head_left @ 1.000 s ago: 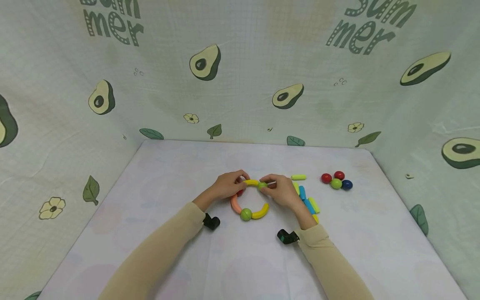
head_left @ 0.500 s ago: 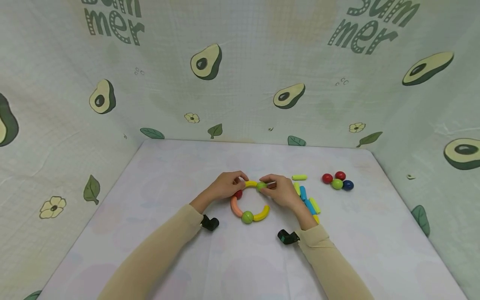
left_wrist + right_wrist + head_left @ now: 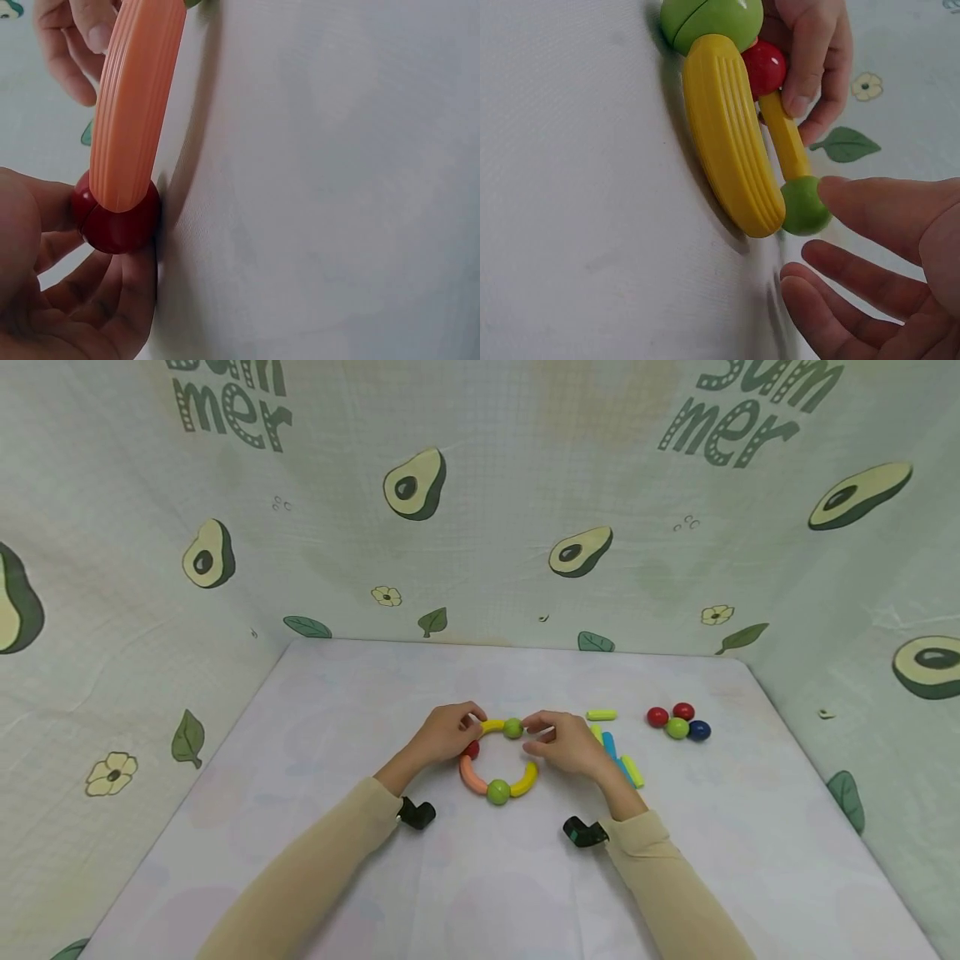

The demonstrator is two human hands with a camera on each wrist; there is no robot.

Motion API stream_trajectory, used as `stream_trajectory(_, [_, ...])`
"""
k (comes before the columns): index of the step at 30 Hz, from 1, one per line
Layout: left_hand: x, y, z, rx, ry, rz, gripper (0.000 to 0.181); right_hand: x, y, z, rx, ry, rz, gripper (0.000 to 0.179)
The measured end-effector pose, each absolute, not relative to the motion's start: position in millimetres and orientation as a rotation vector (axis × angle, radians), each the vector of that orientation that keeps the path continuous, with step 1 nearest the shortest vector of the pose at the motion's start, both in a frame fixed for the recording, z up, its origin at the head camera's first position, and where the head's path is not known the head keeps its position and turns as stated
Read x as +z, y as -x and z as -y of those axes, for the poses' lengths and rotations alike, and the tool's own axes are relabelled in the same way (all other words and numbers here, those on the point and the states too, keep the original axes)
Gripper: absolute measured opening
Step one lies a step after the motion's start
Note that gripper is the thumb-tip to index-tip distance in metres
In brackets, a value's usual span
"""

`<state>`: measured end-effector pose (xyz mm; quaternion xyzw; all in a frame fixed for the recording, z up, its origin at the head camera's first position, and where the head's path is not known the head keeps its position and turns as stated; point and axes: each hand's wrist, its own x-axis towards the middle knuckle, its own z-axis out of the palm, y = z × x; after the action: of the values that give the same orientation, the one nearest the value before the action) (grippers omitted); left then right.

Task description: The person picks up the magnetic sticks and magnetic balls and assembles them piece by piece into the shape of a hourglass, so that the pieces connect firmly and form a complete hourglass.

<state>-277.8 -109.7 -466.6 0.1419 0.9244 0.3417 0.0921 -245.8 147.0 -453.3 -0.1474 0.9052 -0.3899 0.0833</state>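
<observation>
An incomplete ring of magnetic-toy-like rods and balls lies mid-table in the head view. My left hand pinches the left end of the far yellow curved rod, beside a red ball. At that rod's other end sits a green ball. My right hand is just right of this ball, thumb and fingers spread and holding nothing. Nearer to me, an orange curved rod, a second green ball and another yellow curved rod continue the ring. A gap separates this rod from the far green ball.
Right of the ring lie several lime rods and blue rods, partly behind my right hand. Farther right is a cluster of red balls, a green ball and a dark blue ball. A printed cloth wall stands behind the table.
My right hand has let go of the far green ball and its fingers have spread apart from it. The far yellow rod and green ball have shifted slightly left with my left hand.
</observation>
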Motion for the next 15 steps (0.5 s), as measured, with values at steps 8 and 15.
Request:
stream_trajectory(8, [-468, 276, 116, 1.028, -0.38, -2.773, 0.022, -449, 243, -158, -1.076, 0.623, -2.593, 0.037])
stream_trajectory(15, [-468, 276, 116, 1.0, -0.36, -2.78, 0.022, -445, 245, -164, -1.027, 0.89, -2.422, 0.039])
